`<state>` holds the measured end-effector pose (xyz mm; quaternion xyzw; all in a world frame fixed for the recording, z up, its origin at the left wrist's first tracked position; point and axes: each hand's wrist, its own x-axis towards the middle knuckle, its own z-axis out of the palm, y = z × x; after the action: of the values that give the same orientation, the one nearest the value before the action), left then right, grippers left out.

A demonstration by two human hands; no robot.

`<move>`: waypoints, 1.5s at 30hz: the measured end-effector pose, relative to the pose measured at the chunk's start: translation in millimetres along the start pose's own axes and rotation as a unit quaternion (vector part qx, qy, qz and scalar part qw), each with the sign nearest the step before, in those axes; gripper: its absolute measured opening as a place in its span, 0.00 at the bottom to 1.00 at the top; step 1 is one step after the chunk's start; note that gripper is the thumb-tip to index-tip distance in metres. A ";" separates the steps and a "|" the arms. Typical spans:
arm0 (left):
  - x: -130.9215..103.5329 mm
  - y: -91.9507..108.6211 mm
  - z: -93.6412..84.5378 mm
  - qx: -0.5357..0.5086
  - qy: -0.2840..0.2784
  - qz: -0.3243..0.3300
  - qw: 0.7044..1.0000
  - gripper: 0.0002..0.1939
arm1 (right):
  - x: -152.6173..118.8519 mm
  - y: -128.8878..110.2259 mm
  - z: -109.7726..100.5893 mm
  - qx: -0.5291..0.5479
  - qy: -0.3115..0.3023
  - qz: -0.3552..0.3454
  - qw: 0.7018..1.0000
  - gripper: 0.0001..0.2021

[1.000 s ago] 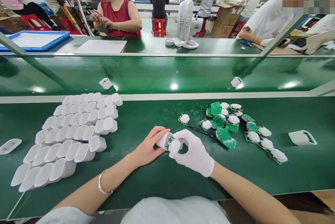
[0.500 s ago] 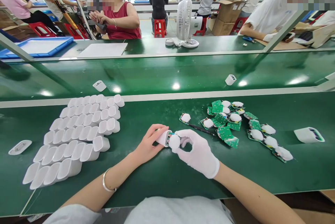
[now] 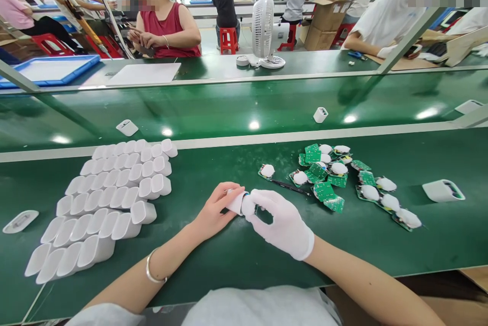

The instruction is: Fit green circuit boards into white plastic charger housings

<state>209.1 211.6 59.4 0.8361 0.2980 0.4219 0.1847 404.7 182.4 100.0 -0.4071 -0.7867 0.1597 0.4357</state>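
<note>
Where the two hands meet: a white housing (image 3: 235, 204) is held on its side over the green bench (image 3: 236, 265), with a board assembly (image 3: 248, 206) at its right end.
Left hand (image 3: 214, 214): bare; thumb and fingers closed around the housing.
Right hand (image 3: 281, 223): white-gloved; thumb and forefinger pinched on the board assembly, with an open loop behind the fingertips.
Insertion depth: cannot be told; the fingers and the round white part cover the joint.
Board stock, right of the hands: loose circuit boards (image 3: 324, 191), some green face up, others showing round white parts; a thin black strip (image 3: 290, 187) lies beside them.
Far right: a single white unit (image 3: 443, 190) on its side.
Shell stock, left: white shells (image 3: 109, 194) in slanting rows, open ends visible.
Far left: a flat white cover (image 3: 20, 221).
Beyond the white ledge (image 3: 224, 141): small white units on a green surface, then a white fan (image 3: 263, 28) and seated co-workers.
</note>
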 end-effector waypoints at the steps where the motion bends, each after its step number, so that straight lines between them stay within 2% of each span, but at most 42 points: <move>1: -0.3 -0.2 -0.1 0.000 -0.001 0.000 1.000 0.30 | 0.2 -0.7 0.1 -0.003 -0.004 0.002 1.000 0.12; 11: 0.2 -1.1 -1.5 0.014 -0.010 -0.026 1.000 0.26 | -1.9 6.3 1.2 -0.012 -0.048 0.035 0.998 0.11; 18: -1.4 0.2 0.0 0.003 -0.028 -0.034 0.999 0.25 | -1.4 4.6 -0.3 -0.010 -0.021 0.026 0.999 0.09; 34: -0.2 1.6 0.6 -0.007 -0.023 -0.024 0.999 0.26 | -5.4 6.1 1.7 -0.030 -0.028 0.028 0.999 0.10; 36: -0.1 2.8 0.9 -0.009 -0.026 -0.028 0.999 0.25 | -6.4 7.1 1.5 -0.024 -0.047 0.028 0.998 0.13; 39: 1.6 6.4 0.7 -0.016 -0.015 -0.057 0.998 0.24 | -6.4 9.5 -1.5 0.061 -0.083 0.053 0.993 0.24; 41: 3.4 9.2 0.2 -0.026 -0.003 -0.073 0.997 0.24 | -5.0 11.7 -3.0 0.193 -0.091 0.119 0.970 0.31; 43: 5.1 11.7 -0.1 -0.036 0.001 -0.073 0.997 0.24 | -2.7 14.0 -1.6 0.334 -0.116 0.207 0.912 0.31; 45: 6.2 14.0 0.0 -0.038 -0.004 -0.065 0.997 0.25 | -0.6 16.0 3.3 0.426 -0.163 0.267 0.849 0.26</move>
<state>216.7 205.0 71.0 0.8092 0.3341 0.4167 0.2447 410.2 192.2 88.1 -0.3445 -0.5620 0.6531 0.3727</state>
